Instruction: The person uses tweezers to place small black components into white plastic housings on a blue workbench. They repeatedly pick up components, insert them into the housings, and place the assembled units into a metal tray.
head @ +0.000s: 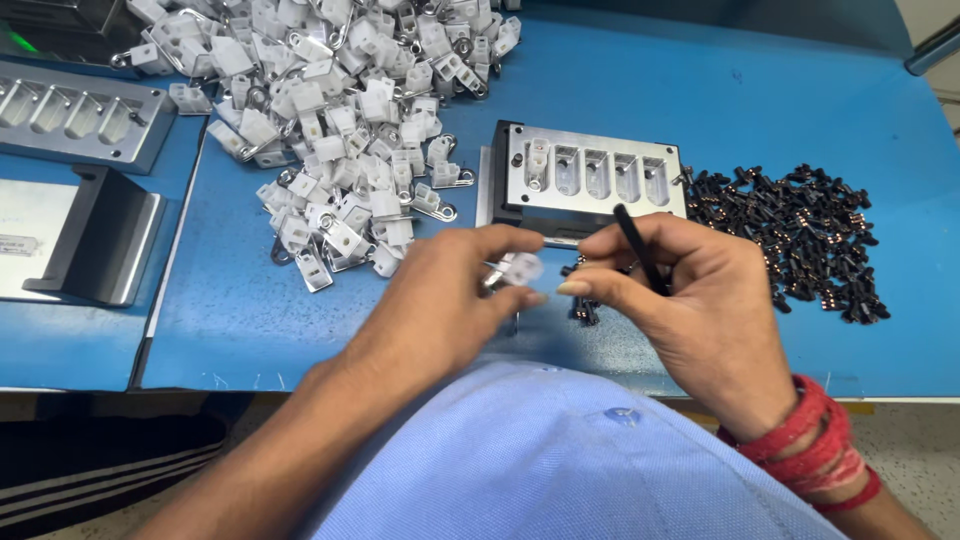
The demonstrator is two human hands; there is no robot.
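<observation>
While a white clip is pinched in the left hand above the blue table, a black stick is gripped in the right hand; the clip could be dropped if jabbed off-centre.

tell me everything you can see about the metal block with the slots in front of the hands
The slotted metal block is a rectangular, silvery plate on a dark base, lying flat on the blue table. Five upright oblong pockets run in a row; the leftmost holds a small white part, the others look empty. Black parts lie right of it, white ones left.
</observation>
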